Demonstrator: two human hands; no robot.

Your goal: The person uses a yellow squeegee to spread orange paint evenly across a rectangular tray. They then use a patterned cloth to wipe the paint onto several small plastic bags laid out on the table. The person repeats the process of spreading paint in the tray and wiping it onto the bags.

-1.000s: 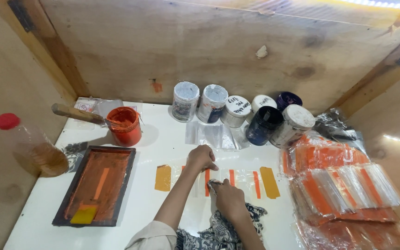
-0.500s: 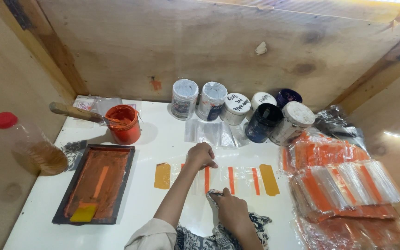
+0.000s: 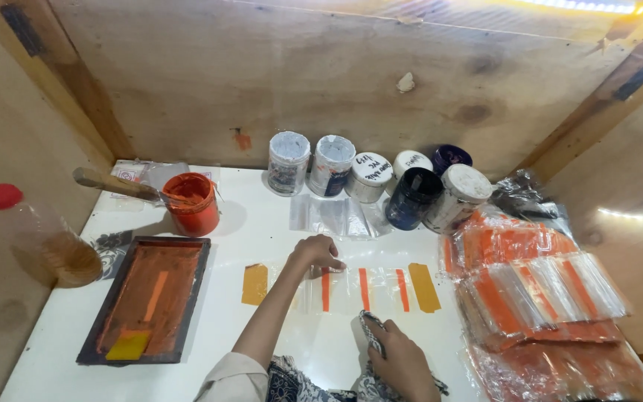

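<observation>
White table (image 3: 262,231); orange pot (image 3: 192,205); orange-stained tray (image 3: 146,298); clear bag (image 3: 359,289) with orange stripes; black-and-white patterned cloth (image 3: 372,335); red-capped bottle (image 3: 39,234).

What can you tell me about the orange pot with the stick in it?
The orange pot is a small round tub, plastic by its look, smeared all over with orange paint. It stands upright on the white table, toward its back left corner, just behind the dark printing frame. A wooden handle sticks out of its open top and leans to the left. No hand touches it.
</observation>
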